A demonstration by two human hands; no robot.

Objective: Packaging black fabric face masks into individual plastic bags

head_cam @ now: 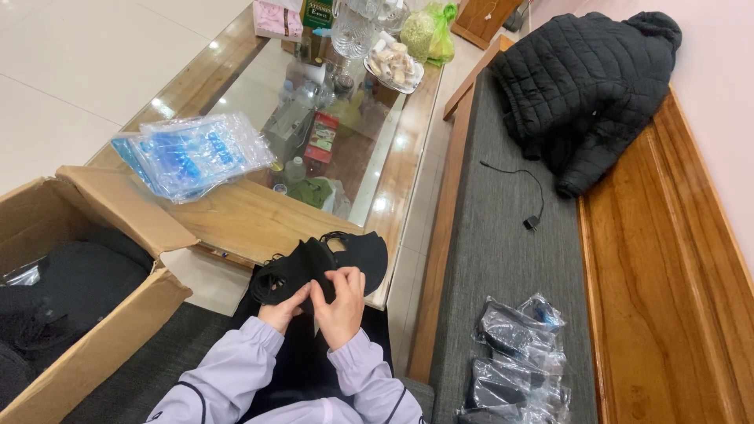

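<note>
Both hands, the left hand [283, 312] and the right hand [342, 302], are pinching together a black face mask [322, 263] (seemingly mid-fold), just in front of the table [251, 220] edge, so the next move is probably needing a firm crease.

Table [259, 216] bearing plastic bags [192, 153]

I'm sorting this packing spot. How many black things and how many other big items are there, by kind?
Black masks held in both hands: 1 bunch
Black jacket: 1
Black cable: 1
Cardboard box: 1
Stack of clear blue bags: 1
Pile of packed bags on the bench: 1
Total: 6
</note>
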